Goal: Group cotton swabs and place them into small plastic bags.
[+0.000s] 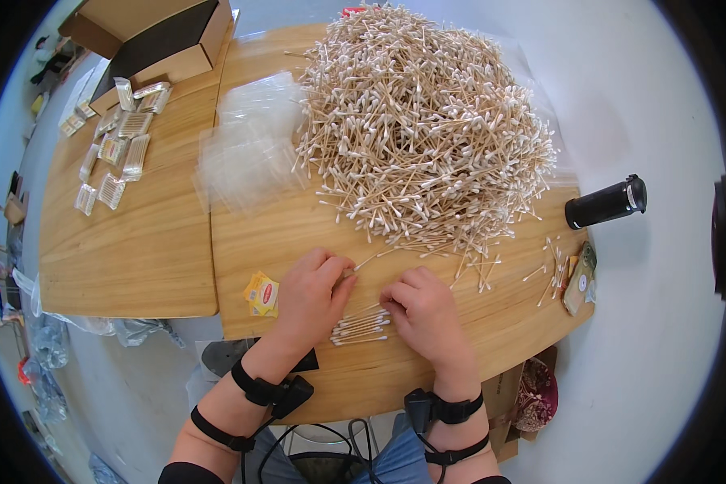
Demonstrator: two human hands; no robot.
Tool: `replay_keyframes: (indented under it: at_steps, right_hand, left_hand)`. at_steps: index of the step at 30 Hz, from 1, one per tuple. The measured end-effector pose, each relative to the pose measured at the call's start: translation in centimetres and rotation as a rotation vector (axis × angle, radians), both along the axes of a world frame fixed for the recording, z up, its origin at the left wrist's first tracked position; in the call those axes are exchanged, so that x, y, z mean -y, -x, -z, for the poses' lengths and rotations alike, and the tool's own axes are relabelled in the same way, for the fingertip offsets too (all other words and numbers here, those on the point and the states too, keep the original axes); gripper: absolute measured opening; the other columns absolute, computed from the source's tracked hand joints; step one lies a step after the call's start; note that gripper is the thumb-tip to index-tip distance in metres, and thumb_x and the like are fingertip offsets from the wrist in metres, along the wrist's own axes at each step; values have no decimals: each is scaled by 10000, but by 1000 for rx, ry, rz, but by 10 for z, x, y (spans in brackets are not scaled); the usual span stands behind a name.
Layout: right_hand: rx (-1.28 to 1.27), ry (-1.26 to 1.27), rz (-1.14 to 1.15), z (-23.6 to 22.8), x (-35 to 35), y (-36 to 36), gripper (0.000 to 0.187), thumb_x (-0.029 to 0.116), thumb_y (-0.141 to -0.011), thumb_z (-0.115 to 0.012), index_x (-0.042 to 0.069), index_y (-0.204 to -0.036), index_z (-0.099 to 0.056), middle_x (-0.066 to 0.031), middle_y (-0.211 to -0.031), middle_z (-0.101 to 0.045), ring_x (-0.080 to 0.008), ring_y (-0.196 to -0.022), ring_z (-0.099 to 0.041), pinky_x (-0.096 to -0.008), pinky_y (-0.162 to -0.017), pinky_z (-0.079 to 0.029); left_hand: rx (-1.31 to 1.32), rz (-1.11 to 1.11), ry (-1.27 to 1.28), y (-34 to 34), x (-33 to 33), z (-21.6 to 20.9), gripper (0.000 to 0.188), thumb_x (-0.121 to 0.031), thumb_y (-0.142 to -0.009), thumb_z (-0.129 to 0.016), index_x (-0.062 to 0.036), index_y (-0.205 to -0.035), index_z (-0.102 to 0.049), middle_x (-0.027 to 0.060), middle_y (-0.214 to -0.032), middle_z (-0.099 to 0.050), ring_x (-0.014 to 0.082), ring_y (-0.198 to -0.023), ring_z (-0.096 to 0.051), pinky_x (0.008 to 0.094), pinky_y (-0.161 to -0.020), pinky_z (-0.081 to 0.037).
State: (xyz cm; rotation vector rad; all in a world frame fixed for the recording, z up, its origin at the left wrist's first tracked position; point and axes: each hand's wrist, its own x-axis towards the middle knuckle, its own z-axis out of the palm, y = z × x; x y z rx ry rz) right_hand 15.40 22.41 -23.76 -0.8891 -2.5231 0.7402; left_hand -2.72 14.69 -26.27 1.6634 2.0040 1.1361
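Between my hands, a small row of wooden cotton swabs point(359, 327) with white tips lies side by side on the table. My left hand point(315, 286) is at the upper left of that row, fingers curled together; what they hold, if anything, is hidden. One loose swab point(377, 257) lies slanted just beyond its fingertips. My right hand point(423, 313) is at the row's right end, thumb and fingers pinched at a swab's end. Beyond both hands rises a large heap of cotton swabs point(427, 121). Yellow printed cards point(261, 294) lie left of my left hand.
Clear plastic bags point(250, 145) lie left of the heap. Filled swab packs point(125, 141) and an open cardboard box point(169, 44) occupy the left table. A black bottle point(605, 203) lies at the right edge, above stray swabs point(557, 270) and a phone-like slab point(579, 280).
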Motion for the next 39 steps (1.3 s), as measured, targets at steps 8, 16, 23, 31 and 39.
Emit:
replay_keyframes:
  at_steps: [8,16,23,31,39]
  right_hand:
    - [-104,143,43,2,0,3,66,6,-768,-684,46,-815,-661,-97,-782,-606,-311,-789,-589,-405,-685,-490]
    - [-165,43,356,7,-16,-20,132,9,-772,-706,50,-892,-670,-109,-798,-604,-312,-800,-602,-397,-705,-498]
    - [-62,-61,182,-4,0,6,185,37,-758,-736,56,-916,-642,-110,-905,-598,-317,-881,-585,-413,-749,-492]
    - [-27,-86,288,18,-5,0,167,3,-763,-696,46,-899,-610,-122,-880,-587,-336,-856,-577,-429,-734,-486]
    - [-70,37,303,9,-7,-11,139,-36,-766,-643,31,-886,-618,-145,-841,-616,-350,-815,-598,-437,-715,-482]
  left_hand:
    - [-54,-33,2,-3,-7,4,132,-95,-789,-751,-51,-883,-670,94,-847,-613,269,-730,-626,373,-644,-492]
    - [-92,-107,197,25,18,-7,78,-72,-812,-701,-30,-818,-635,107,-822,-606,265,-687,-627,377,-622,-502]
    - [-64,18,204,3,25,-21,113,-84,-789,-717,-39,-846,-631,119,-832,-605,315,-740,-615,396,-646,-498]
    - [-100,190,23,-11,19,-5,129,-71,-769,-746,-69,-870,-665,74,-847,-594,288,-806,-605,396,-691,-495]
    - [17,201,-2,-8,20,-7,153,-58,-775,-743,-65,-916,-683,81,-903,-618,284,-829,-612,380,-711,-499]
